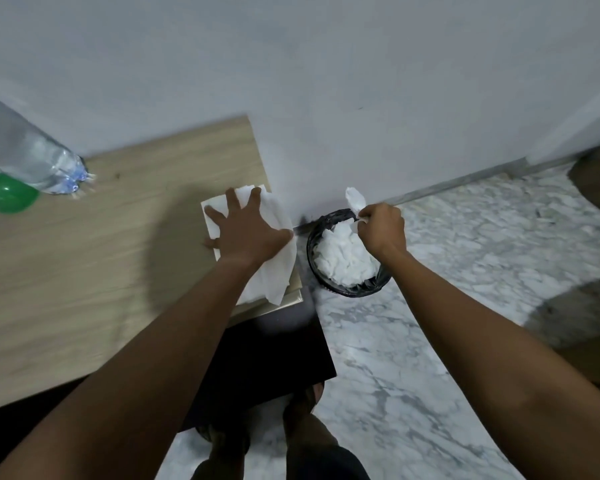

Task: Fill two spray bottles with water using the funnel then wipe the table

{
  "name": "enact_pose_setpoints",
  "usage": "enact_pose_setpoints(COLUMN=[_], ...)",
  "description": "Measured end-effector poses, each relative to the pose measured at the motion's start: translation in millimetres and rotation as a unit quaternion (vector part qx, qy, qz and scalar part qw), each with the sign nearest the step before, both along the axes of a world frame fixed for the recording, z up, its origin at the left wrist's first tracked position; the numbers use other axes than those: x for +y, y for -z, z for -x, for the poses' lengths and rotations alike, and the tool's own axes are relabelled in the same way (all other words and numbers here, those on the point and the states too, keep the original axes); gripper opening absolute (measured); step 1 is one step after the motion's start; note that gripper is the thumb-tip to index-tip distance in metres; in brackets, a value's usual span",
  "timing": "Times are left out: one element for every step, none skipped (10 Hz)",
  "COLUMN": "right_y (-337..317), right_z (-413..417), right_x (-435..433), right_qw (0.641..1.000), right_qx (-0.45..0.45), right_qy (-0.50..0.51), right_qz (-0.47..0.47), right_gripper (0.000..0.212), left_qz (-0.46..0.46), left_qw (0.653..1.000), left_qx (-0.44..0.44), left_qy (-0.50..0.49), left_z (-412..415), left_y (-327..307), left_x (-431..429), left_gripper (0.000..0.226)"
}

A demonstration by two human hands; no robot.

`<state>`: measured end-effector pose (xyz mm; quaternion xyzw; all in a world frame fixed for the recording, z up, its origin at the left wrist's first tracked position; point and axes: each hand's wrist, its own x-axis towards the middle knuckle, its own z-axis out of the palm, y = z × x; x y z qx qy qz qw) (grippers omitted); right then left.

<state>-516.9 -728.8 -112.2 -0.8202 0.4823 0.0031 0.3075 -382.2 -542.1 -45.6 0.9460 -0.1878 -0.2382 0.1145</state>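
Note:
My left hand (245, 230) lies flat with spread fingers on a stack of white paper towels (274, 261) at the right end of the wooden table (101, 258). One towel hangs over the table's edge. My right hand (381, 230) pinches a crumpled white tissue (355, 200) just above a black bin (347, 252) on the floor. The bin holds several crumpled white tissues. At the far left edge of the table a green funnel (9, 197) lies beside a clear plastic water bottle (32, 157). No spray bottle is in view.
A pale wall runs behind the table and bin. The floor (447, 306) is grey-white marble. A dark panel (257, 362) stands under the table's right end, and my feet are below it. A brown object sits at the far right edge.

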Motion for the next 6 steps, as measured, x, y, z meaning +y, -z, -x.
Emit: enact_pose_setpoints(right_y=[3,3,0,-3,-13,-24], right_z=[1,5,8,11,13,7], right_x=[3,10,18,24,33,44], right_qw=[0.999,0.997,0.997,0.998,0.999,0.998], right_qx=[0.038,0.051,0.051,0.039,0.006,-0.055], right_qy=[-0.030,-0.053,-0.058,-0.055,-0.050,-0.032], right_qz=[0.001,0.003,-0.006,-0.006,0.008,0.013], right_gripper=[0.042,0.046,0.047,0.044,0.037,0.035], left_qz=[0.001,-0.001,0.005,0.002,0.012,0.028], left_qw=[1.000,1.000,1.000,0.999,0.999,1.000], left_qx=[0.003,0.007,0.017,0.036,0.050,0.001], left_qy=[0.001,0.001,-0.001,-0.001,-0.007,0.007], left_z=[-2,-3,-5,-2,-1,0], left_y=[1,1,-1,-4,-16,-23], left_x=[0,1,1,1,2,12], left_gripper=[0.098,0.099,0.101,0.101,0.102,0.101])
